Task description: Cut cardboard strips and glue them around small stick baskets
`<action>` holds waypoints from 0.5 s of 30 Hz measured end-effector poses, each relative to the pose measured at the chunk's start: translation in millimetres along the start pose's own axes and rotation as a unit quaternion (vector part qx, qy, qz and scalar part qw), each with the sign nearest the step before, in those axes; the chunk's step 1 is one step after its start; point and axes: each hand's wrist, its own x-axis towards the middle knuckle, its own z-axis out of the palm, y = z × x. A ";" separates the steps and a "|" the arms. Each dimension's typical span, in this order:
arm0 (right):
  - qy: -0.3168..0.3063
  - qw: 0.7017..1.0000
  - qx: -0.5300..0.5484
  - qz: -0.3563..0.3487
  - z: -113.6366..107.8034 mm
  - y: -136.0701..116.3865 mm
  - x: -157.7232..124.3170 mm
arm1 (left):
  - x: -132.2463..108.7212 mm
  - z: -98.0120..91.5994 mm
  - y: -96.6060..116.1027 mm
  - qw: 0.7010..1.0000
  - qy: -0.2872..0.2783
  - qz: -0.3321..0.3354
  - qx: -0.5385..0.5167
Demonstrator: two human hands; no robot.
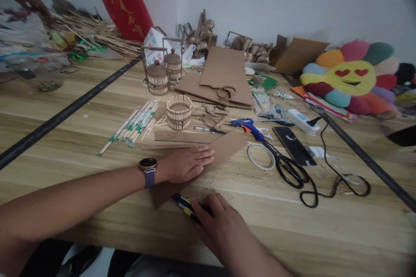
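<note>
My left hand (pixel 188 164) lies flat with its fingers stretched out, pressing on a strip of brown cardboard (pixel 227 149) that runs diagonally over the table. A watch with a purple band is on that wrist. My right hand (pixel 221 220) is closed around a black and yellow utility knife (pixel 186 206), whose front end is at the cardboard's near edge. Whether the blade touches the cardboard, I cannot tell. Narrow cardboard strips (pixel 182 137) lie just beyond my left hand. Behind them stands a small round basket (pixel 179 112) made of wooden sticks.
To the right lie a blue hot glue gun (pixel 248 127), a tape roll (pixel 261 157), black-handled scissors (pixel 290 169), a phone (pixel 294 145) and a looping cable. Packaged sticks (pixel 139 121) are on the left. Cardboard sheets (pixel 224 67) and lidded stick buckets (pixel 157 78) stand behind. Another person's hand (pixel 35 2) reaches in upper left.
</note>
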 end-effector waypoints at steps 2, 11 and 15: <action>0.000 1.000 -0.003 -0.004 0.7 -1.8 2.9 | -0.1 0.2 0.1 1.000 0.000 0.000 0.003; -0.020 1.000 -0.003 -0.020 2.4 -6.5 8.1 | 0.8 3.3 -3.8 0.999 -0.005 0.024 0.039; -0.026 0.999 0.003 -0.020 4.9 -7.7 5.8 | 1.0 3.5 -4.6 0.999 -0.009 0.019 0.034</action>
